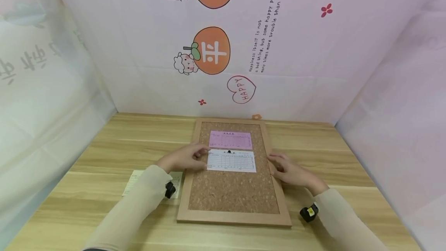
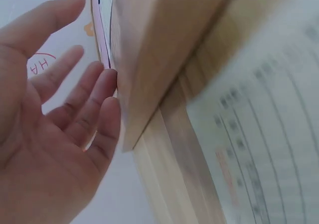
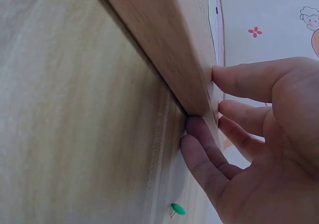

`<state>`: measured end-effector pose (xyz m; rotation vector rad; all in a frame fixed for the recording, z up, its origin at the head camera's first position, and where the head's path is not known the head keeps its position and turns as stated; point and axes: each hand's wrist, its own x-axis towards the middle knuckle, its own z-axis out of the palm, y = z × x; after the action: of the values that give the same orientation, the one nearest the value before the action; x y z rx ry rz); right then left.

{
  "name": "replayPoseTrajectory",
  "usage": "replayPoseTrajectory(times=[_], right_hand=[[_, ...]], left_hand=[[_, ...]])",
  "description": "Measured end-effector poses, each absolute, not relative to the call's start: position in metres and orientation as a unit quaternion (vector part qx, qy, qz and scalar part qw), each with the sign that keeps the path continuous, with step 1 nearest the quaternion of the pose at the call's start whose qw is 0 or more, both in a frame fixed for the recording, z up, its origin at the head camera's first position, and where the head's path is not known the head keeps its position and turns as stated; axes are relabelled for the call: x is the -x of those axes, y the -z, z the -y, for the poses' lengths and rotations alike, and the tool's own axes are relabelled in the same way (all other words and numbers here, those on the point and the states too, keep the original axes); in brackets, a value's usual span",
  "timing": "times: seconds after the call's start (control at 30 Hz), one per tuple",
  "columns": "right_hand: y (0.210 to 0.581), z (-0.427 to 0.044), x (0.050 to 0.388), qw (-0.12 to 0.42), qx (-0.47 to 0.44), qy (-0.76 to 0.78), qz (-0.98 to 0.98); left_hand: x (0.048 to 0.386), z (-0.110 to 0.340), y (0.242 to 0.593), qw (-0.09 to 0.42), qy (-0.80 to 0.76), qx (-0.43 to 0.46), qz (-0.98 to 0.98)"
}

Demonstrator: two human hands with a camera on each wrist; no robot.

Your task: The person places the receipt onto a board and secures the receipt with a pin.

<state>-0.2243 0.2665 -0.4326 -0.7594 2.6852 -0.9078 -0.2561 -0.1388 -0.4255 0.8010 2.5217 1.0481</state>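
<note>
A cork board [image 1: 233,193] with a light wooden frame lies on the table. On its upper part are a pink printed slip [image 1: 230,140] and, just below, a white printed slip [image 1: 231,161] with a black pushpin [image 1: 229,151] near its top edge. My left hand [image 1: 184,158] reaches over the frame's left side, fingertips by the white slip's left edge; its fingers look loosely spread in the left wrist view, holding nothing. My right hand [image 1: 290,171] rests its fingertips on the frame's right side. In the right wrist view, some fingers touch the frame [image 3: 164,40] and others reach down beside it.
A pale yellow printed slip [image 1: 177,183] lies on the table left of the board, partly hidden under my left forearm. A green pushpin [image 3: 178,209] shows on the table in the right wrist view. Printed white cloth [image 1: 146,88] walls the table at the back and sides.
</note>
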Motion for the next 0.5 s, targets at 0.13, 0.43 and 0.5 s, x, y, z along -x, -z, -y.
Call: replayPoseTrajectory(times=[0.13, 0.43, 0.5], right_hand=[[0.434, -0.267, 0.225, 0.106, 0.255, 0.308, -0.910], [0.435, -0.268, 0.225, 0.105, 0.253, 0.305, -0.912], [0.434, -0.268, 0.225, 0.107, 0.253, 0.307, -0.911]], left_hand=[[0.251, 0.151, 0.424, 0.134, -0.375, -0.297, -0.868], [0.237, 0.187, 0.421, 0.121, -0.358, -0.318, -0.870], [0.232, 0.196, 0.420, 0.125, -0.349, -0.311, -0.875]])
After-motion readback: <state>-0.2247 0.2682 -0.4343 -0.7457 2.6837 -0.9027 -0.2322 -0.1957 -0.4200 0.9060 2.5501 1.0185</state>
